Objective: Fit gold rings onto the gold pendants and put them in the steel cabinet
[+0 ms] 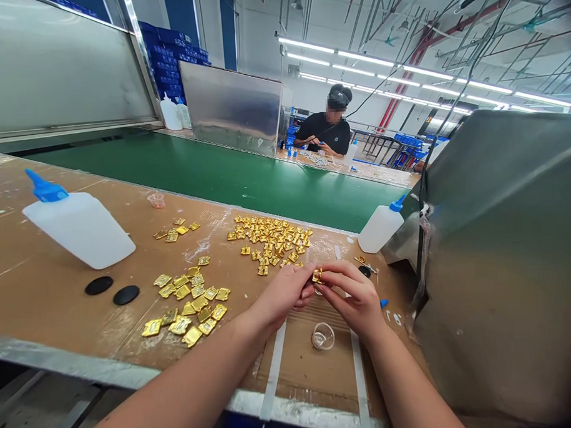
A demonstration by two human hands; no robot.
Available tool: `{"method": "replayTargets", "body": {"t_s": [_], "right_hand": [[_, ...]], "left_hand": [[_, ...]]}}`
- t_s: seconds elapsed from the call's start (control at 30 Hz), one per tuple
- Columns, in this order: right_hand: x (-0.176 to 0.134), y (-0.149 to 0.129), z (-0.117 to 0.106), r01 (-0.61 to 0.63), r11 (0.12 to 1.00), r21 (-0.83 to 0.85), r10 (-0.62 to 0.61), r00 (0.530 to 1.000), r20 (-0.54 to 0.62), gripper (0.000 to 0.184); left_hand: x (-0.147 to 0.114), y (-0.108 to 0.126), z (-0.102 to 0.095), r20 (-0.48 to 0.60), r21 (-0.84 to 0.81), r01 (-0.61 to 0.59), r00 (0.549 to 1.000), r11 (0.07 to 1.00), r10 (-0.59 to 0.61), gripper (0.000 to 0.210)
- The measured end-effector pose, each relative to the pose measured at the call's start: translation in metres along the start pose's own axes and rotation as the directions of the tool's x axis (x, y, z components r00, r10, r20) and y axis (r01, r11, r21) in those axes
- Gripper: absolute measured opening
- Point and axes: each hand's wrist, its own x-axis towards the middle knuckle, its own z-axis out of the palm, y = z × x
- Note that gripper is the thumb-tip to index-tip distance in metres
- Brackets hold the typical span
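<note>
A small gold metal piece (317,275) is pinched between the fingertips of my left hand (290,287) and my right hand (352,294), above the cardboard-covered bench. The fingers cover part of it. Just below my hands stands a small clear plastic cup (322,336). Behind them lies a dense spread of small gold pieces (274,236). To the left of my left forearm, several larger flat gold plates (190,298) are scattered, some overlapping.
White squeeze bottles with blue caps stand at left (80,227) and right (382,226). Two black discs (126,295) lie near the left bottle. Beyond the bench runs a green conveyor belt (209,167); a person (327,128) works across it. A grey sheet (502,262) rises at right.
</note>
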Motion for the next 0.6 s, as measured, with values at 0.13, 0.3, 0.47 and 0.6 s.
{"method": "replayTargets", "body": {"t_s": [0.13,0.3,0.47,0.6], "right_hand": [[-0.002,-0.005,0.000,0.006,1.000,0.020,-0.005,0.999,-0.050,0.031],[-0.004,-0.013,0.003,-0.055,0.989,0.140,0.078,0.982,-0.170,0.021],[-0.007,-0.020,0.004,-0.037,0.998,0.058,0.050,0.971,-0.235,0.011],[-0.009,-0.026,0.002,0.006,1.000,-0.014,-0.009,0.959,-0.284,0.009]], "left_hand": [[-0.003,0.008,0.001,0.032,0.117,-0.058,0.998,0.991,0.054,0.053],[-0.011,0.010,0.001,0.147,0.356,-0.205,0.976,0.912,0.162,0.060],[-0.016,0.008,0.000,0.228,0.461,-0.388,0.921,0.798,0.316,0.053],[-0.017,0.006,0.001,0.200,0.445,-0.405,0.914,0.798,0.353,0.049]]}}
